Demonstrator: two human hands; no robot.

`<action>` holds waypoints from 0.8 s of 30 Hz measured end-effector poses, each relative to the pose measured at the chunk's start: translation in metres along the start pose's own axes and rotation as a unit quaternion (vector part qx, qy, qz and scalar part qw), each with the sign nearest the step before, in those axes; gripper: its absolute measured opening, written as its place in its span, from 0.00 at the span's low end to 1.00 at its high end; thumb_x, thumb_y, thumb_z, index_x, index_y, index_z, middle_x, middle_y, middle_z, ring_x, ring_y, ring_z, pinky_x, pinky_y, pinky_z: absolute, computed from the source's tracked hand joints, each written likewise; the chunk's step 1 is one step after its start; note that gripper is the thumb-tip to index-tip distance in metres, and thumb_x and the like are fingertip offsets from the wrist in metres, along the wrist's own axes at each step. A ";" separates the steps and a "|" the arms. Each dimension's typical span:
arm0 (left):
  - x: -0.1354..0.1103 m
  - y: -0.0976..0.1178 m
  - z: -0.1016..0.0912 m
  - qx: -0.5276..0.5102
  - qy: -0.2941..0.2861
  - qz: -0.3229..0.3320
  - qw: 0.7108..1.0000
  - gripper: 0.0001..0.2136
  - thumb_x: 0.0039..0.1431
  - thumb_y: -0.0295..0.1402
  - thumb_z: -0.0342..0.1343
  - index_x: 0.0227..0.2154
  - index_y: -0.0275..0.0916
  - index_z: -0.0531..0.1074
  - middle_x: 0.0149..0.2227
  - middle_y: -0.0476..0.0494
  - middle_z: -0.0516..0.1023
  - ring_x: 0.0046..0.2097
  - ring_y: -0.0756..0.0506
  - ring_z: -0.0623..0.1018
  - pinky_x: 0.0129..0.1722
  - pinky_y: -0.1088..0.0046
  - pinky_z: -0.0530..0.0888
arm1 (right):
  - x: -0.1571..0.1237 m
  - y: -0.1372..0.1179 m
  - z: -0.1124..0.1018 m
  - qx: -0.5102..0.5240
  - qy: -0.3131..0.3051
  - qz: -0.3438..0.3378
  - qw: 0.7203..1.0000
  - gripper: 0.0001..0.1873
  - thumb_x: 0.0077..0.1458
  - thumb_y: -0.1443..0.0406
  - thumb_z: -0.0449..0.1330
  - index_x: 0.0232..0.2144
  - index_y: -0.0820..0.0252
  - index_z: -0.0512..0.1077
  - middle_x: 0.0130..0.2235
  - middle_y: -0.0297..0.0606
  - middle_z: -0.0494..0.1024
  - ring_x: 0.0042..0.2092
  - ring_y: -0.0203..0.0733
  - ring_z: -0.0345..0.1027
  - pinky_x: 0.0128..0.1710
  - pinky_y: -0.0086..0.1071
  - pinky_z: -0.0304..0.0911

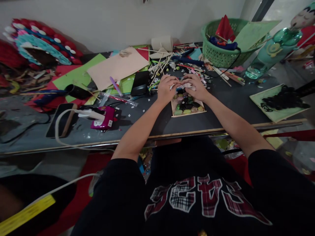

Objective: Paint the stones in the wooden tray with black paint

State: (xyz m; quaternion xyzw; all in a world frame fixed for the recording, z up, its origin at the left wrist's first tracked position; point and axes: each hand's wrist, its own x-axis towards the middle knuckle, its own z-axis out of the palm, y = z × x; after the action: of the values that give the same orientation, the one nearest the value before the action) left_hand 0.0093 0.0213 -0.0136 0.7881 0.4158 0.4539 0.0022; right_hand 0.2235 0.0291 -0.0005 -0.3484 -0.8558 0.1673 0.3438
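My left hand (168,88) and my right hand (196,87) meet fingertip to fingertip over the far end of a small tray-like panel (189,114) edged with thin wooden strips. Both are closed in a pinch. Something small and whitish shows at the fingers, too hidden to name. Inside the panel lie smooth pebbles (189,105) in black, green, yellow and pinkish tones. The panel's far side is covered by my hands.
Sticks and scraps lie behind my hands, near a green basket (216,57). A purple power adapter (104,118) with a white cable, a phone (61,120) and coloured paper (118,67) are leftward. Rightward are a green bottle (270,54) and a board with black pieces (283,100).
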 end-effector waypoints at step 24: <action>-0.001 -0.011 0.001 -0.176 0.037 -0.089 0.980 0.28 0.65 0.64 0.37 0.31 0.44 0.64 0.33 0.44 0.73 0.36 0.45 0.75 0.40 0.63 0.74 | 0.006 -0.001 -0.002 0.195 0.086 0.085 0.973 0.34 0.50 0.32 0.57 0.32 0.54 0.79 0.48 0.42 0.80 0.57 0.51 0.70 0.61 0.49 0.65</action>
State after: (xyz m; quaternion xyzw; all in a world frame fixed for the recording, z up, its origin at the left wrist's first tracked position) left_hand 0.0026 0.0288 -0.0194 0.7180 0.3980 0.5466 0.1656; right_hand 0.2214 0.0328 0.0045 -0.3594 -0.7410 0.3293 0.4619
